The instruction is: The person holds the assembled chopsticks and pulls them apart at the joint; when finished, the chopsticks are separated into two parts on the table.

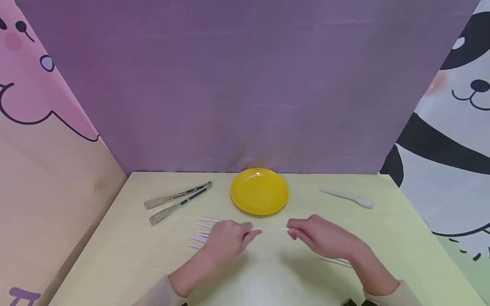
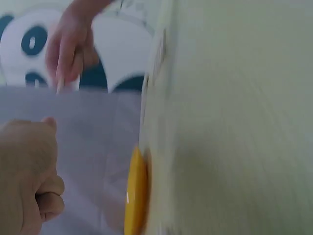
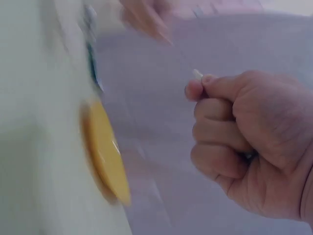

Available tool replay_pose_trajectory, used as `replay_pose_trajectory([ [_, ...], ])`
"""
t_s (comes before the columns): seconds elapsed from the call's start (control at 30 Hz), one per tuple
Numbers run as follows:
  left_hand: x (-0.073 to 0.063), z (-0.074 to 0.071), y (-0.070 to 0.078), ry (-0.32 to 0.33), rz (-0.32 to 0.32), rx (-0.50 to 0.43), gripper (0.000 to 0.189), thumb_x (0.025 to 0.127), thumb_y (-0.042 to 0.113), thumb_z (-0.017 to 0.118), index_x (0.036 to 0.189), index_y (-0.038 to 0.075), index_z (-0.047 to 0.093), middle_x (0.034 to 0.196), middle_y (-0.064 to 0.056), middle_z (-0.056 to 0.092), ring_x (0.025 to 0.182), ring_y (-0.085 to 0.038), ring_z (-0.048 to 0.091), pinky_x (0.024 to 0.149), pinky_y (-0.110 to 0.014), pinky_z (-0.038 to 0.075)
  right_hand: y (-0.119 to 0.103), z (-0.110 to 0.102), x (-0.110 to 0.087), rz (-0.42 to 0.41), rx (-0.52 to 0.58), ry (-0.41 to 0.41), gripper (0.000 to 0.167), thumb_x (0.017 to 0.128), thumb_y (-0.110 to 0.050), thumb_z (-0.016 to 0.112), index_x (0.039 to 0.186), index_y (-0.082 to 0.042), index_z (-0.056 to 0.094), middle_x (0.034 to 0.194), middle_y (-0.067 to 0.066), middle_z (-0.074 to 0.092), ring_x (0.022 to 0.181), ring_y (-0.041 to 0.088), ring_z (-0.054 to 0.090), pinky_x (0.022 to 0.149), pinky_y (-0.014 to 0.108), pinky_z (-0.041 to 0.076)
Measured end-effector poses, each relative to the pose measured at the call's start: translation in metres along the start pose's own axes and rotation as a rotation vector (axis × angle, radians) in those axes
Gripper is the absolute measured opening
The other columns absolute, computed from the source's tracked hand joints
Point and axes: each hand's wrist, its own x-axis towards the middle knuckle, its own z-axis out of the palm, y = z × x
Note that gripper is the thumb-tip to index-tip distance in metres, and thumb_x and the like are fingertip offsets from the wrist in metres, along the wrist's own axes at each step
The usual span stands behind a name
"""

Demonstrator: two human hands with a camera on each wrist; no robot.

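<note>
My left hand (image 1: 229, 239) pinches a thin white stick (image 1: 258, 229) between thumb and fingers. A short end of it shows past the fingertips. Facing it across a narrow gap, my right hand (image 1: 325, 235) pinches another small white stick (image 1: 285, 229). In the right wrist view its pale tip (image 3: 197, 74) pokes out above the curled fingers. Both hands are raised over the table, just in front of the yellow plate (image 1: 259, 191). Whether the two white ends belong to one piece cannot be told. Beside and partly behind the left hand lie several white sticks (image 1: 197, 246).
Metal tongs (image 1: 178, 202) lie spread at the back left. A pale spoon (image 1: 348, 197) lies at the back right. Thin sticks (image 1: 337, 262) show partly under the right forearm. A purple cloth wall (image 1: 245, 85) stands behind the table (image 1: 115, 263).
</note>
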Motion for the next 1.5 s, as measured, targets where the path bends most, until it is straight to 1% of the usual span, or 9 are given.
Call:
replay_pose_trajectory([
  [0.13, -0.021, -0.007, -0.028, -0.004, -0.121, -0.052, 0.051, 0.100, 0.032, 0.074, 0.063, 0.019, 0.041, 0.057, 0.014, 0.022, 0.050, 0.001, 0.020, 0.052, -0.019, 0.016, 0.011, -0.018, -0.024, 0.057, -0.052, 0.121, 0.031, 0.109, -0.009, 0.058, 0.086, -0.028, 0.051, 0.074, -0.024, 0.030, 0.062, -0.010, 0.023, 0.065, 0.018, 0.039],
  [0.3, -0.038, -0.016, -0.050, -0.034, -0.113, -0.123, 0.049, 0.101, 0.030, 0.074, 0.063, 0.021, 0.042, 0.059, 0.016, 0.028, 0.055, 0.006, 0.025, 0.052, -0.014, 0.018, 0.021, -0.029, -0.042, 0.077, -0.078, 0.137, 0.030, 0.109, -0.010, 0.058, 0.088, -0.030, 0.052, 0.074, -0.025, 0.031, 0.063, -0.010, 0.027, 0.065, 0.018, 0.039],
  [0.4, -0.044, -0.022, -0.058, -0.077, -0.109, -0.142, 0.047, 0.102, 0.027, 0.070, 0.064, 0.023, 0.043, 0.061, 0.017, 0.030, 0.057, 0.006, 0.028, 0.053, -0.014, 0.022, 0.025, -0.030, -0.051, 0.118, -0.073, 0.131, 0.027, 0.109, -0.009, 0.057, 0.094, -0.031, 0.059, 0.078, -0.026, 0.044, 0.063, -0.010, 0.030, 0.067, 0.019, 0.042],
  [0.5, -0.050, -0.028, -0.066, -0.142, -0.111, -0.165, 0.042, 0.104, 0.021, 0.064, 0.067, 0.023, 0.045, 0.065, 0.016, 0.034, 0.061, 0.003, 0.033, 0.057, -0.016, 0.031, 0.029, -0.029, -0.060, 0.167, -0.077, 0.129, 0.021, 0.109, -0.007, 0.056, 0.107, -0.027, 0.061, 0.075, -0.027, 0.048, 0.060, -0.010, 0.029, 0.067, 0.020, 0.043],
  [0.6, -0.057, -0.033, -0.073, -0.210, -0.108, -0.203, 0.031, 0.105, 0.015, 0.059, 0.074, 0.020, 0.058, 0.072, 0.015, 0.043, 0.069, 0.000, 0.041, 0.066, -0.021, 0.043, 0.033, -0.025, -0.067, 0.204, -0.077, 0.152, 0.017, 0.109, -0.006, 0.055, 0.113, -0.022, 0.056, 0.070, -0.028, 0.037, 0.059, -0.010, 0.024, 0.061, 0.018, 0.039],
  [0.77, -0.068, -0.034, -0.080, -0.260, -0.081, -0.273, 0.019, 0.107, 0.013, 0.060, 0.094, 0.012, 0.075, 0.087, 0.011, 0.053, 0.078, 0.001, 0.046, 0.074, -0.020, 0.049, 0.040, -0.017, -0.077, 0.196, -0.076, 0.182, 0.021, 0.108, -0.001, 0.056, 0.106, -0.022, 0.050, 0.073, -0.024, 0.030, 0.062, -0.010, 0.027, 0.058, 0.017, 0.035],
  [1.0, -0.079, -0.034, -0.086, -0.240, -0.028, -0.309, 0.017, 0.098, 0.006, 0.074, 0.113, 0.005, 0.082, 0.089, 0.008, 0.057, 0.075, 0.006, 0.043, 0.066, -0.012, 0.045, 0.053, -0.004, -0.092, 0.125, -0.120, 0.183, 0.028, 0.098, 0.001, 0.070, 0.103, -0.025, 0.059, 0.090, -0.017, 0.056, 0.076, -0.008, 0.047, 0.063, 0.018, 0.043],
  [1.23, -0.084, -0.031, -0.090, -0.232, 0.049, -0.315, 0.014, 0.090, 0.006, 0.084, 0.101, 0.013, 0.084, 0.091, 0.008, 0.074, 0.084, 0.003, 0.061, 0.076, -0.015, 0.054, 0.058, 0.007, -0.098, 0.075, -0.121, 0.215, 0.031, 0.092, 0.000, 0.078, 0.100, -0.027, 0.067, 0.087, -0.021, 0.060, 0.076, -0.009, 0.051, 0.061, 0.016, 0.044],
  [1.5, -0.090, -0.030, -0.087, -0.307, 0.010, -0.369, 0.010, 0.090, 0.007, 0.084, 0.094, 0.016, 0.082, 0.091, 0.011, 0.071, 0.087, 0.004, 0.064, 0.081, -0.016, 0.057, 0.062, 0.016, -0.106, 0.074, -0.022, 0.153, 0.027, 0.089, -0.004, 0.083, 0.098, -0.026, 0.070, 0.079, -0.022, 0.058, 0.069, -0.011, 0.049, 0.058, 0.015, 0.044],
])
